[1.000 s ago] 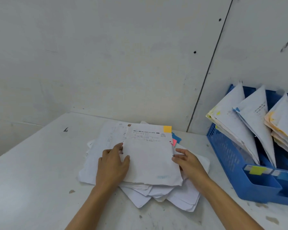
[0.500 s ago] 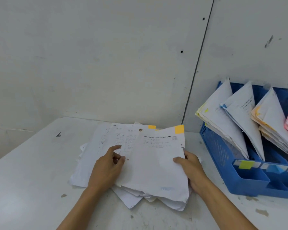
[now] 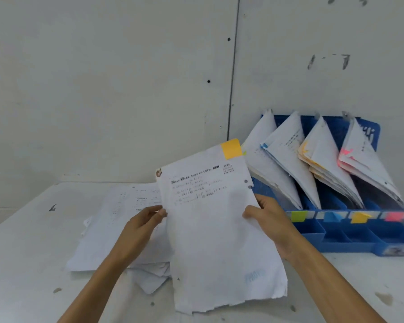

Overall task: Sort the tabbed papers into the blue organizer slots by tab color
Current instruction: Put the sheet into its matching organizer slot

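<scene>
Above pile (image 3: 103,231): white printed sheet (image 3: 215,241), orange corner tab (image 3: 231,149), ragged bottom.

The organizer (image 3: 350,243) stands at the right rear of the table (image 3: 21,264), against the wall (image 3: 103,89), with four paper bundles (image 3: 287,164) leaning in its slots. The loose pile (image 3: 117,229) lies left of the organizer, mid-table. One sheet (image 3: 215,229) is held above the pile's right part, with the left hand (image 3: 138,227) at its left edge and the right hand (image 3: 268,220) at its right edge.

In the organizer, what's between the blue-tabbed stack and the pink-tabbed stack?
The orange-tabbed stack, standing in its own slot of the blue organizer; the head view shows it.
</scene>
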